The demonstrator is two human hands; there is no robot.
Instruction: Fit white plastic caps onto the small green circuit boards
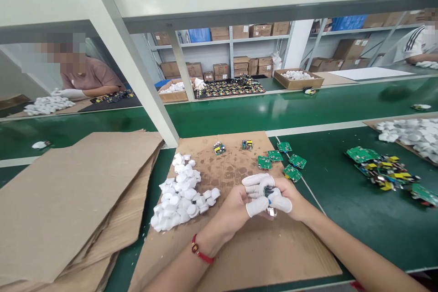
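Both hands meet over the cardboard sheet (273, 255), white cots on their fingers. Between them is a small circuit board (271, 211), mostly covered; a shiny metal part and a bit of blue show. My left hand (239, 203), with a red bracelet at its wrist, closes round it from the left. From the right, my right hand (282, 194) pinches the same board. A heap of white caps or pads (185, 191) lies left of my hands. Beyond them sit two boards with yellow parts, one of them a circuit board (247, 144). Several green circuit boards (275, 155) lie face down at the sheet's right edge.
Stacked cardboard sheets (75, 191) fill the left side, beside a slanting white post (126, 54). A pile of boards (386, 171) and more white pieces (414, 134) lie right. Across the green conveyor belt (222, 116) stand boxes of white pieces; two co-workers sit there.
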